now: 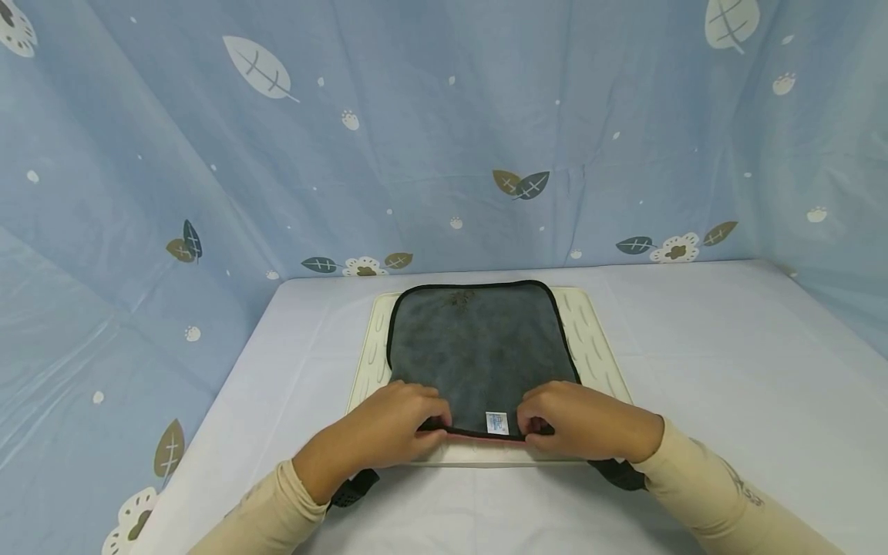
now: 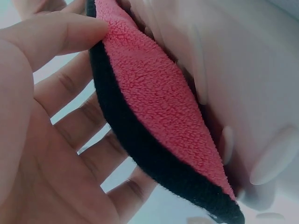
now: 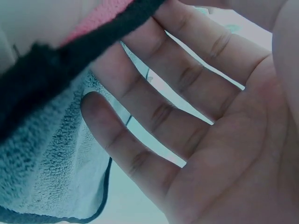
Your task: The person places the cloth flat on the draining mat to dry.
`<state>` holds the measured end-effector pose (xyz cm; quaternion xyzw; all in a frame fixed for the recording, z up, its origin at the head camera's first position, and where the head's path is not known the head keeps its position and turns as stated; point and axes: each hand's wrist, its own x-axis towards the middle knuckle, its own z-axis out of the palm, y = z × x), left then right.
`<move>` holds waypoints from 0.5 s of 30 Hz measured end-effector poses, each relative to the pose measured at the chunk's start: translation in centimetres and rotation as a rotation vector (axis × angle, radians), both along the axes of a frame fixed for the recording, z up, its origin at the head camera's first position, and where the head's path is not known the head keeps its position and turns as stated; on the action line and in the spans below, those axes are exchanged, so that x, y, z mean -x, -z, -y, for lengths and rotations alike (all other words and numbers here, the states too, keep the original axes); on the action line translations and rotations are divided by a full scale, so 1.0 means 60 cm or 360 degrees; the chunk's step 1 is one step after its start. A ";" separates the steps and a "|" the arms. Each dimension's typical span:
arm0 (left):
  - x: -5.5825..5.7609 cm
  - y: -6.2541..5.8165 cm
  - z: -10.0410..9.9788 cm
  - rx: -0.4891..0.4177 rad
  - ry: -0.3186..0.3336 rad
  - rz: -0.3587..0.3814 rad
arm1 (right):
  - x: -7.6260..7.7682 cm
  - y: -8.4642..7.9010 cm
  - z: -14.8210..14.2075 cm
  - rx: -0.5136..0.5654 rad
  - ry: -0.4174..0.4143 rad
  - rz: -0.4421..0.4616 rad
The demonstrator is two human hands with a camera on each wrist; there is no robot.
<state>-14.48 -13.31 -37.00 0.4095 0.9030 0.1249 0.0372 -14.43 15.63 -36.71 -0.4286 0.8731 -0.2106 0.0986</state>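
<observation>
A grey cleaning cloth (image 1: pixel 479 347) with black edging lies over a cream board with raised oval ridges (image 1: pixel 602 354). Its near edge carries a small white label (image 1: pixel 496 422). With thumb and fingers my left hand (image 1: pixel 395 424) pinches that edge left of the label, and my right hand (image 1: pixel 586 420) pinches it on the right. In the left wrist view the edge is raised off the board, baring the cloth's pink underside (image 2: pixel 149 88). The right wrist view shows the black binding (image 3: pixel 112 35) running to the pinch, with the other fingers stretched behind the cloth.
The board rests on a table with a white cover (image 1: pixel 708 370). A blue curtain (image 1: pixel 430 139) with leaf prints hangs behind the table and along its sides. Dark straps (image 1: pixel 620 474) sit under both wrists. A brownish stain (image 1: pixel 459 299) marks the cloth's far part.
</observation>
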 end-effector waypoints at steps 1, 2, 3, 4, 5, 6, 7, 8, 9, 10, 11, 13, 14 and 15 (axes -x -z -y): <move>0.000 0.000 0.000 -0.0004 0.0006 0.0008 | 0.000 -0.001 0.001 0.0004 -0.0004 0.0005; 0.000 -0.001 0.000 -0.0007 0.0011 0.0017 | -0.001 -0.002 0.001 0.0007 -0.0010 0.0005; 0.000 -0.001 0.000 -0.0009 0.0016 0.0027 | -0.001 -0.002 0.001 0.0009 -0.0014 0.0006; -0.001 -0.002 0.000 -0.0014 0.0021 0.0038 | -0.002 -0.003 0.001 0.0010 -0.0019 0.0008; -0.001 -0.002 0.000 -0.0015 0.0025 0.0047 | -0.002 -0.003 0.001 0.0010 -0.0025 0.0008; -0.001 -0.002 -0.001 -0.0016 0.0029 0.0056 | -0.003 -0.004 0.001 0.0006 -0.0025 0.0017; -0.001 -0.002 -0.001 -0.0018 0.0032 0.0064 | -0.003 -0.004 0.001 0.0005 -0.0027 0.0024; -0.002 -0.002 -0.001 -0.0016 0.0033 0.0070 | -0.003 -0.004 0.001 0.0003 -0.0030 0.0031; -0.001 -0.002 -0.001 -0.0013 0.0035 0.0072 | -0.003 -0.004 0.000 0.0002 -0.0028 0.0040; -0.001 -0.001 -0.002 -0.0011 0.0035 0.0074 | -0.003 -0.004 0.000 0.0002 -0.0025 0.0050; -0.001 0.000 -0.002 -0.0007 0.0035 0.0076 | -0.003 -0.004 0.000 0.0002 -0.0021 0.0058; 0.000 0.001 -0.001 -0.0002 0.0031 0.0082 | -0.002 -0.004 -0.001 0.0006 -0.0012 0.0075; 0.000 0.002 -0.001 0.0000 0.0029 0.0087 | -0.001 -0.003 -0.001 0.0004 -0.0003 0.0085; 0.000 0.003 -0.001 0.0001 0.0025 0.0092 | -0.001 -0.003 -0.001 0.0007 0.0004 0.0095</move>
